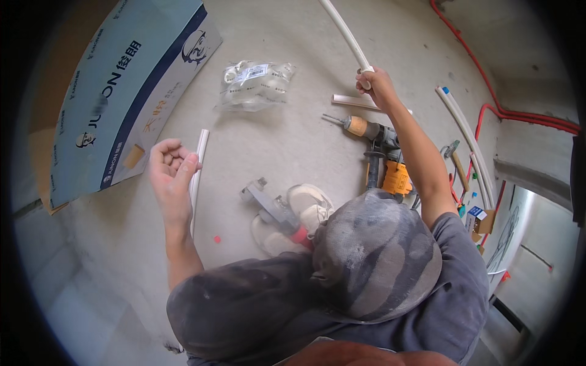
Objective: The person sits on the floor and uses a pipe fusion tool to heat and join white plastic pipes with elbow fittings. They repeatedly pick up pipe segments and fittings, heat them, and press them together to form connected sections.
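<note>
My right hand [377, 86] is wrapped round the end of a white plastic pipe [345, 33], which slants away past the far edge of the view. On the left, my left hand [173, 177] is raised with curled fingers, thumb near the fingertips; whether it pinches something small cannot be made out. Beside and partly behind it runs another white strip or pipe [202, 145]. A short white pipe piece [351, 102] lies on the floor just under my right hand. Near it lies an orange and grey rotary hammer drill [379, 143] with a bit fitted.
A big blue cardboard box [122, 104] stands left. A clear plastic bag of white fittings [255, 85] lies ahead. An angle grinder [271, 210] rests by my shoes [310, 204]. Right are white pipes [467, 131], a hammer [459, 168], a small carton [479, 221] and red conduit [482, 73].
</note>
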Tool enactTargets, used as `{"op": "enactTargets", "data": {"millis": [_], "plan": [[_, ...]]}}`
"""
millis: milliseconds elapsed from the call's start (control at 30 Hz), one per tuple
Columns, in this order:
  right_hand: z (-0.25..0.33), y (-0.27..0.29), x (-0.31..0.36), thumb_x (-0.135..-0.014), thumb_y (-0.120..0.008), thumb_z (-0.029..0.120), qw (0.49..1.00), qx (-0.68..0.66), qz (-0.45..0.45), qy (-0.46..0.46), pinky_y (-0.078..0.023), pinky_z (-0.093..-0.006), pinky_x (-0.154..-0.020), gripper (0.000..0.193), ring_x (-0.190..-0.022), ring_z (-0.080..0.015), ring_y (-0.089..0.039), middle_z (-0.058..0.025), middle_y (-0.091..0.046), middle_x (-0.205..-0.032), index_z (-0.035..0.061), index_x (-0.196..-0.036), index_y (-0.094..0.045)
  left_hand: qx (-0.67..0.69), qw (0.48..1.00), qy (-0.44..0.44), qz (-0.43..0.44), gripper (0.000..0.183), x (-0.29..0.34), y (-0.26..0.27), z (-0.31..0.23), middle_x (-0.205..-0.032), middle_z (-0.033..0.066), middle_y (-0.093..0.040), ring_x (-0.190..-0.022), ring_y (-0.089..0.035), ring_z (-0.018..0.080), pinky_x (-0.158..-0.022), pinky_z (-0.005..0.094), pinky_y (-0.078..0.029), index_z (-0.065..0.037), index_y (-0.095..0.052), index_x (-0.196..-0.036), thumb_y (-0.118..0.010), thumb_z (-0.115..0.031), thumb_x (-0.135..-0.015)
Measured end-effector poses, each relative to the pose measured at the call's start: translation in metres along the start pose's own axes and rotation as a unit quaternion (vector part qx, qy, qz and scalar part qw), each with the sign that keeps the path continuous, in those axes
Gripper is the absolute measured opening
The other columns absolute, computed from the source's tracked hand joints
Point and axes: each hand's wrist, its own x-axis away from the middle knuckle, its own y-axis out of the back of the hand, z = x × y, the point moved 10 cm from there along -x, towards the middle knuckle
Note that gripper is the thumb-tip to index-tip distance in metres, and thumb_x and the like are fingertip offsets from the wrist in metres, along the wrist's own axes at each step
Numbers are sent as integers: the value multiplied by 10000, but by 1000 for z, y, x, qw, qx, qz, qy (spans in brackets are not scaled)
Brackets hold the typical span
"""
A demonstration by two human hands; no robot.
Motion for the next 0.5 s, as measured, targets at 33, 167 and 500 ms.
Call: {"op": "enactTargets", "data": {"millis": [33, 167, 500], "plan": [[-10, 4, -12, -834, -688, 67, 1000, 14, -19, -17, -535, -332, -618, 245, -702, -191, -639, -76, -626, -845, 9, -1062, -620, -1, 1000, 23, -2, 350, 3, 8, 12, -998, 49, -600, -851, -614, 125, -809, 282, -515, -3, -554, -1265, -695, -89, -957], [-60, 54, -39, -836, -692, 220, 994, 44, -88, -48, -468, -348, -729, 249, -765, -166, -576, -21, -617, -876, 143, -1072, -677, -126, 990, 48, 42, 194, -13, 15, 60, -858, 13, -602, -793, -606, 108, -720, 267, -491, -11, -636, -1058, -725, -132, -935], [6, 52, -24, -869, -747, 317, 798, 558, -158, 163, -531, -456, -882, 541, -945, -352, -680, -198, -705, -994, -30, -1266, -629, -337, 931, 140, -7, 177, 5, 65, 145, -733, 14, -533, -679, -493, 131, -643, 319, -432, -20, -604, -923, -729, -143, -901]]}}
